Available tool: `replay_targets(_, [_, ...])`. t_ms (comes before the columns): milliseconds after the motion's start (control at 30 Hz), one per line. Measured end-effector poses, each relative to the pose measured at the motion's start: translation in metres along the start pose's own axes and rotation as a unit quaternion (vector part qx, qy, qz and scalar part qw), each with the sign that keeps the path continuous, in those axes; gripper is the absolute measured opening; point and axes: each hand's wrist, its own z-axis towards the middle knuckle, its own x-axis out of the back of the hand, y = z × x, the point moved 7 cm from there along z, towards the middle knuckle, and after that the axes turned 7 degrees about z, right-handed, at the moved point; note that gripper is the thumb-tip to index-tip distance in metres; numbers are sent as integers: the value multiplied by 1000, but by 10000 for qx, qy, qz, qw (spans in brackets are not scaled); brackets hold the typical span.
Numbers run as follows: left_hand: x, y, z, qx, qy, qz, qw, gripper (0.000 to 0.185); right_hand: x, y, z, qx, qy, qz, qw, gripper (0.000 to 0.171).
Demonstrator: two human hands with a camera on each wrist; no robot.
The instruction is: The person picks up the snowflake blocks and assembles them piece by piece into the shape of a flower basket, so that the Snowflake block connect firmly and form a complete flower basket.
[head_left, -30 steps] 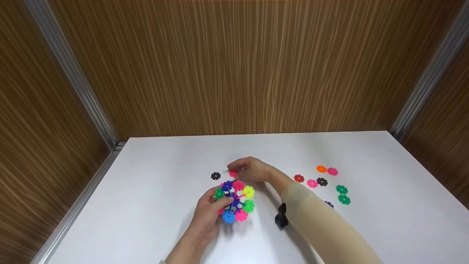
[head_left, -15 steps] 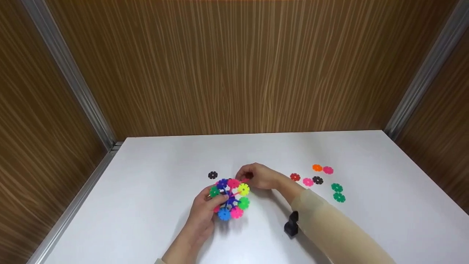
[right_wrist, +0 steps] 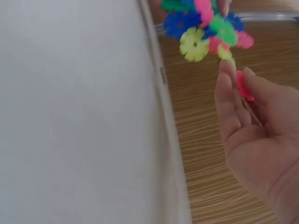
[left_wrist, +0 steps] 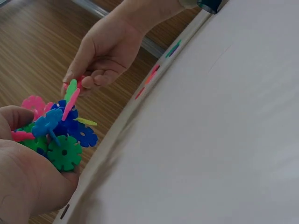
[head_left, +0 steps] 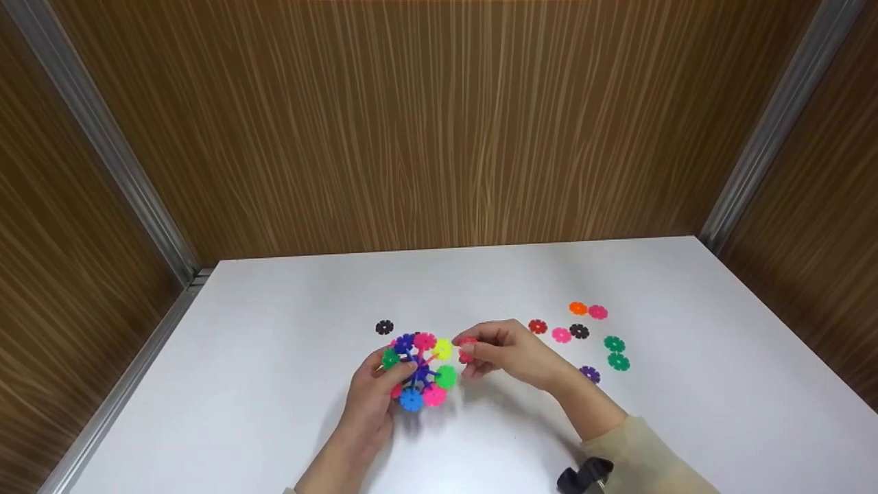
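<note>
My left hand grips a round cluster of interlocking notched plastic discs, its thumb lying over the front. Blue, pink, yellow and green discs stick out all around the cluster. Just right of it, my right hand pinches a pinkish-red notched disc between thumb and fingers. That disc shows edge-on in the right wrist view, below the cluster's yellow disc. Parts of the cluster are hidden by the left palm and thumb.
Loose discs lie to the right on the white table: orange, red, black, several pink and green, and purple. Another black disc lies behind the left hand. Wood-grain panels enclose the table.
My right hand has picked up the pinkish-red disc from behind the cluster and brought it right and nearer, beside the cluster. The left hand keeps its grip on the cluster.
</note>
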Motion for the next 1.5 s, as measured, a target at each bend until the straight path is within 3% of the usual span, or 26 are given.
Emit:
replay_targets(133, [-3, 0, -2, -14, -41, -96, 9999, 59, -8, -6, -6, 222, 19, 327, 9992, 23])
replay_targets(500, [-8, 0, -3, -60, -317, -90, 9994, 56, -20, -22, -9, 948, 606, -509, 9923, 15])
replay_targets(733, [-14, 0, -5, -7, -560, 103, 9984, 55, -19, -25, -11, 1027, 868, -823, 9875, 13])
replay_targets(1200, [-15, -4, -4, 18, -584, 150, 9982, 56, -14, -31, -13, 1251, 1361, -1187, 9756, 12])
replay_targets(1500, [-15, -2, -5, 3, -560, 222, 9982, 55, -12, -29, -14, 1179, 1365, -1048, 9780, 15])
